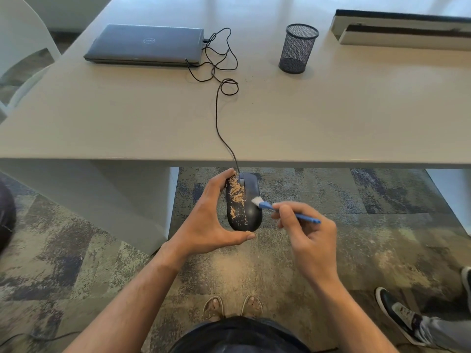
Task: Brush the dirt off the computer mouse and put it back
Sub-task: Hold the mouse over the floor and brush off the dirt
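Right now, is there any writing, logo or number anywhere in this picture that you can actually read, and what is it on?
"DELL": round logo on the lid of the closed laptop, seen upside down and small, so only just legible.
Computer mouse: no readable marking; its left side is covered in dirt.
Blue brush, mesh pen cup: no text visible.

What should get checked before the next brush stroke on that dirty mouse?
1. Left hand has a firm grip on the mouse: ok.
2. Right hand holds the blue brush: ok.
3. Bristles reach the mouse top: ok.
4. Dirt all gone: not ok, crumbs cover the left half.
5. Mouse held off the table, over the carpet: ok.
6. Cable slack enough: cannot tell.
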The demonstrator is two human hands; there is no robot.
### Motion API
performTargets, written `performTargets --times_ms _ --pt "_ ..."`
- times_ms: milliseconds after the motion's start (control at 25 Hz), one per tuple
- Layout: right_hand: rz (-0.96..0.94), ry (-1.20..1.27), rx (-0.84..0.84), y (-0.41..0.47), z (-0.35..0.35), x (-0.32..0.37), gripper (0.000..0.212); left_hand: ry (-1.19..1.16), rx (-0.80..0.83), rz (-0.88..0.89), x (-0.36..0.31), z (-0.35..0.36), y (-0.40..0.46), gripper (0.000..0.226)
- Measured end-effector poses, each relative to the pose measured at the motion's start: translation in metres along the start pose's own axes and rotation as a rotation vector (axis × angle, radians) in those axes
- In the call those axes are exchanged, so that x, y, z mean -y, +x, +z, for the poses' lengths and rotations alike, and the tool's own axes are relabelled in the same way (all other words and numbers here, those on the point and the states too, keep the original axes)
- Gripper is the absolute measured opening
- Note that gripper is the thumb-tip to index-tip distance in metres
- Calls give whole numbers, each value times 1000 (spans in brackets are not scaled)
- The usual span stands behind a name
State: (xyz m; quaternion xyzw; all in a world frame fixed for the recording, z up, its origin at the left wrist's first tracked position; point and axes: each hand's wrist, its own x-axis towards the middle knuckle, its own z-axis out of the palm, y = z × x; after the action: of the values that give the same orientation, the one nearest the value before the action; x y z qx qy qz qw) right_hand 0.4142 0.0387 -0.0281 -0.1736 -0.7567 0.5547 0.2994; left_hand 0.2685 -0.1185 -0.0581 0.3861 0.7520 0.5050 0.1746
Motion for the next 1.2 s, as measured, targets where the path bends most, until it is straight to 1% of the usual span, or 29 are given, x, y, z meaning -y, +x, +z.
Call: performTargets --times_ms 280,400,520,640,720,840,1080,1200 --pt "-52 -67 -10 -41 -2 -4 19 0 -14 16 -1 -1 7 117" --pt "-42 -26 21 -39 -3 0 16 12 2 8 -2 -1 8 119" --pt "-60 25 -13 -22 -8 8 15 33 15 6 -5 -1 5 118" --pt "-5 33 -56 5 -6 15 13 42 25 10 -8 0 4 117" --pt "35 20 -38 20 0 17 8 47 27 18 -11 0 3 118" --pt "56 -13 -2 35 11 19 19 64 25 33 -14 0 2 117" --pt "109 -71 115 57 17 25 16 70 28 41 -15 0 1 116" --pt "158 -75 88 56 10 24 17 74 32 32 -14 0 0 117"
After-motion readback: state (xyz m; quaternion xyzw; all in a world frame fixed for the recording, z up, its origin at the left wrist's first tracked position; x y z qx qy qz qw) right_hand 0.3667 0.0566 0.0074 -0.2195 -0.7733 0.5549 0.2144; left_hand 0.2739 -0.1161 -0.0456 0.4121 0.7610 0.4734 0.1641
